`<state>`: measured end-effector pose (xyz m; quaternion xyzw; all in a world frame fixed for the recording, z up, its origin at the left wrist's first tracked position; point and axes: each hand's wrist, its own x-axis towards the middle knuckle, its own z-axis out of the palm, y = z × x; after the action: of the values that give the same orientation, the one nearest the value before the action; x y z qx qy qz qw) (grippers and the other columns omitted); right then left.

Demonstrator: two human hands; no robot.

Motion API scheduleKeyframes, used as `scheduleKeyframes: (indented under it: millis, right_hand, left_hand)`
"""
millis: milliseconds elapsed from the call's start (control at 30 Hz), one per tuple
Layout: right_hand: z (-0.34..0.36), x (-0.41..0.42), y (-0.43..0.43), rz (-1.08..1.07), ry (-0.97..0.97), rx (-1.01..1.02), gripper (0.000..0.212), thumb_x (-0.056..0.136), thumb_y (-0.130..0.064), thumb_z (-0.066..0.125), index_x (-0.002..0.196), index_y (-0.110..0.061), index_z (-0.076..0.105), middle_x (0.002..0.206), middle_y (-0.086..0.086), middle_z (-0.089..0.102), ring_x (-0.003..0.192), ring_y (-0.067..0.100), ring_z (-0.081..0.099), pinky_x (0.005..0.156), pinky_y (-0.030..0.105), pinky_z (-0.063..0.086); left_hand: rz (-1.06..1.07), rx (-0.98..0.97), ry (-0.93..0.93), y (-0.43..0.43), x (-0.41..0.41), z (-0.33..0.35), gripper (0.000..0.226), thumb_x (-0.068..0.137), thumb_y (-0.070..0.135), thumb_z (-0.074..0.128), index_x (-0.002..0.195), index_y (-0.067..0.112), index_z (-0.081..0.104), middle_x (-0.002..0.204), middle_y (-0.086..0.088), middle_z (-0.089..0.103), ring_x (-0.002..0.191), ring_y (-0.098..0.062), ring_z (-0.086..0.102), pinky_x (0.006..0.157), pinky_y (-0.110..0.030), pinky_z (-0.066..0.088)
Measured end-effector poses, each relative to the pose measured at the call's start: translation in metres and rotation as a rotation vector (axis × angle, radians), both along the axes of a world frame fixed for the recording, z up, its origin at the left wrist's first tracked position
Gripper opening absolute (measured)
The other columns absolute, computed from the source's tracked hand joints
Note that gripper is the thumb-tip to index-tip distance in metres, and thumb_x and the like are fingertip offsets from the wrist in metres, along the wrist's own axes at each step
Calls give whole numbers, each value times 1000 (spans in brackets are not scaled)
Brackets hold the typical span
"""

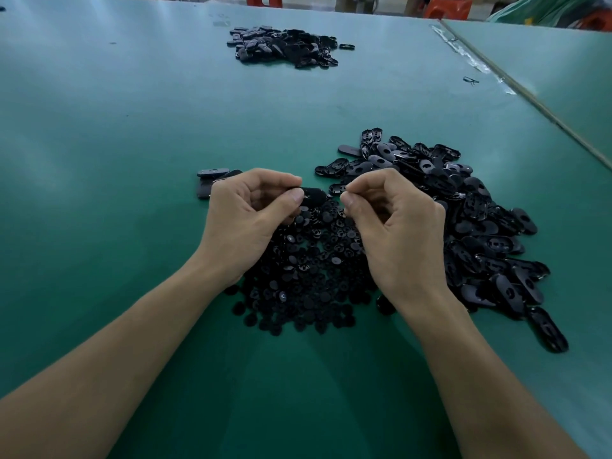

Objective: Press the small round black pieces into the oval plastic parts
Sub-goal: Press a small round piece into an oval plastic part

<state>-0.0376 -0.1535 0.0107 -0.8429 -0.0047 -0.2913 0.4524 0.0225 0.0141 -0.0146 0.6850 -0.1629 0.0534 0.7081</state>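
Oval plastic part (313, 195) sits just above centre frame, lifted off the desk (99, 160). The left hand (251, 213) pinches its left end, thumb on the near face and fingers (280, 178) curled over the far side. That leaves the right end free, likely so a piece can go in from that side.

Right hand (394, 226) is level with it and just beside it. The thumb and forefinger tips are pressed together and aimed at the part. Whether a round piece sits between them is too small to tell.

Directly beneath both hands is the heap of small round black pieces (308, 270), close for quick picking. The heap of oval parts (470, 213) sprawls to the right of frame, beside the right wrist.

A few flat parts (212, 178) lie just left of the left hand, perhaps finished ones set aside. The far heap (284, 46) lies at upper centre, well apart. Orange stools (447, 6) stand along the top edge.

Judgement: the pressing step is about to begin, and most of the stock is still unworked.
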Motion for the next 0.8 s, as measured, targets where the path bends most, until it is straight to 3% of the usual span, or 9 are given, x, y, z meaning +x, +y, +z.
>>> scheduleKeyframes:
  millis: [100,433,700,800]
  right_hand:
    - [0,0,1,-11,-15,15,8,91,-12,72,88,-18,68,77,-14,67,72,5,65,68,13,50]
    - [0,0,3,-11,-42,39,5,95,-15,67,99,-15,71,83,-12,70,77,8,70,74,29,58]
    - [0,-2,6,49,-84,52,4,91,-14,72,93,-17,75,88,-6,71,79,10,66,71,20,52]
    - [-1,-1,6,85,-32,153,6,90,-12,73,93,-18,74,83,-9,71,75,9,67,71,21,53]
  left_hand:
    - [4,16,-4,0,0,1,16,87,6,75,91,22,75,77,5,77,70,-5,71,67,-16,55]
    - [20,69,-14,-1,-2,3,19,88,1,74,90,20,74,74,6,76,67,-7,69,69,-21,58]
    - [10,79,-25,-1,-1,2,20,86,2,77,90,22,74,76,5,76,68,-9,71,68,-19,57]
    - [4,74,-30,-1,-2,2,20,83,4,78,90,23,74,77,5,76,70,-10,72,68,-19,56]
